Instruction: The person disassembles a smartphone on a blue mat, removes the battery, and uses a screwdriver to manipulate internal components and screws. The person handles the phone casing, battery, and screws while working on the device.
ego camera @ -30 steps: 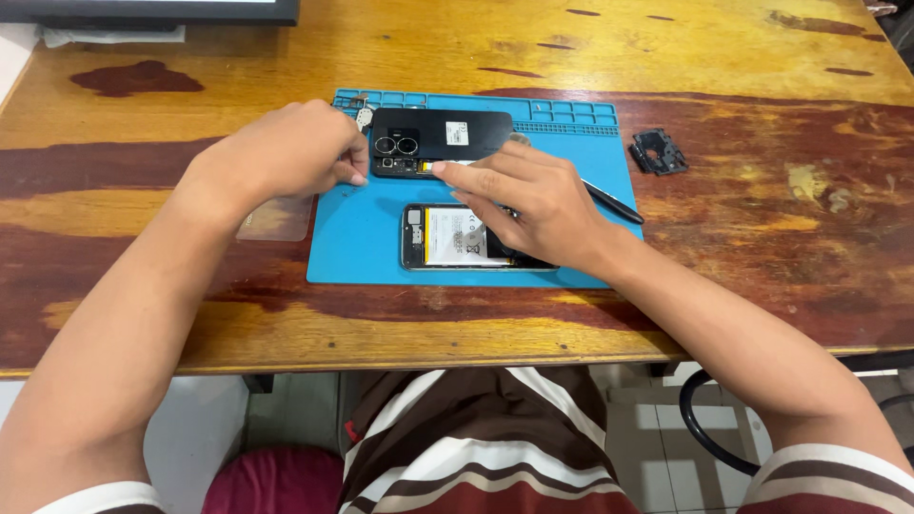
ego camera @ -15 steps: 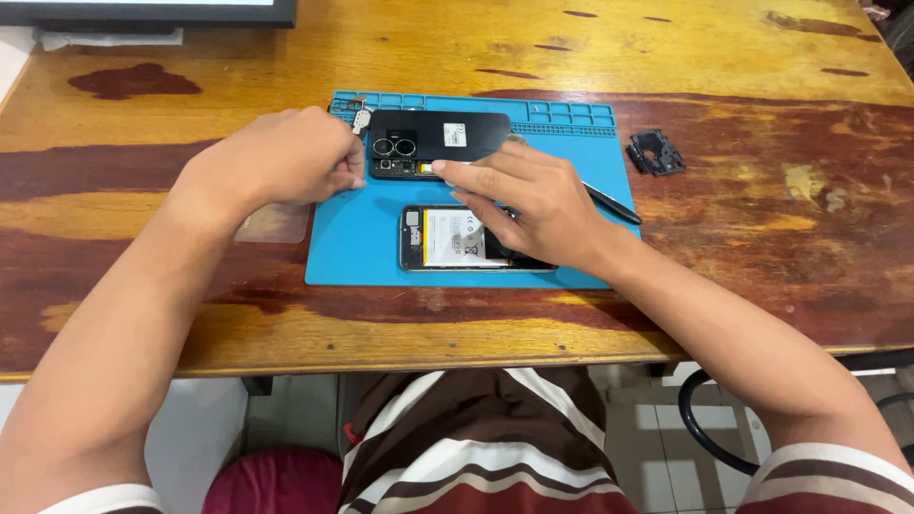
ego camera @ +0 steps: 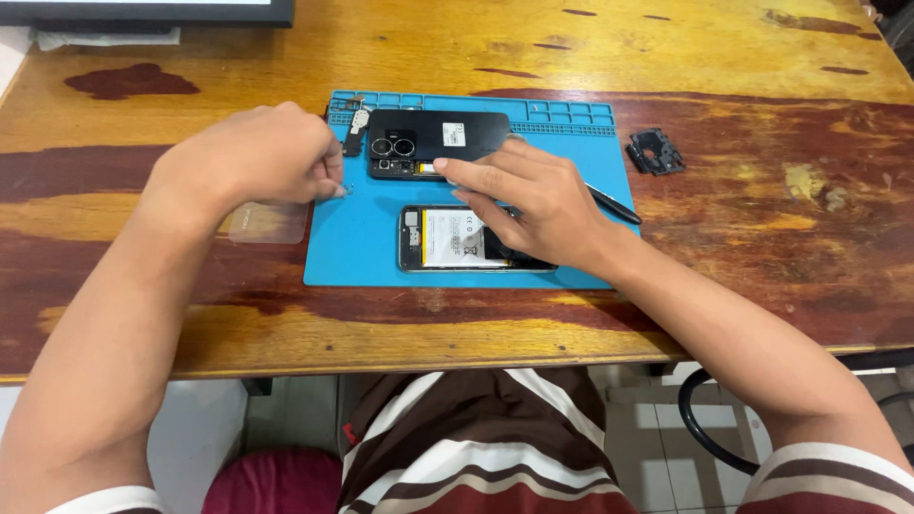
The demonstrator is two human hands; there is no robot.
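Note:
A blue work mat [ego camera: 362, 257] lies on the wooden table. On it are a black phone back cover [ego camera: 447, 133] with camera rings and, nearer me, an opened phone [ego camera: 457, 238] showing its white battery. My right hand [ego camera: 528, 205] lies over the opened phone's right part, with its stretched fingers touching the cover's near edge. My left hand [ego camera: 257, 157] hovers at the mat's left edge with fingers curled together. Its fingertips are next to a tiny metal bit [ego camera: 345, 190]. I cannot see whether they pinch anything.
A thin black tool [ego camera: 617, 207] lies on the mat behind my right hand. A small dark strip part [ego camera: 354, 128] sits at the mat's far left. A black frame piece [ego camera: 655, 152] and a clear plastic piece [ego camera: 268, 225] rest on the table. A monitor base [ego camera: 143, 9] stands at the far left.
My left hand has drawn back from the back cover, leftward and toward me, to the mat's left edge. My right hand has stayed where it was.

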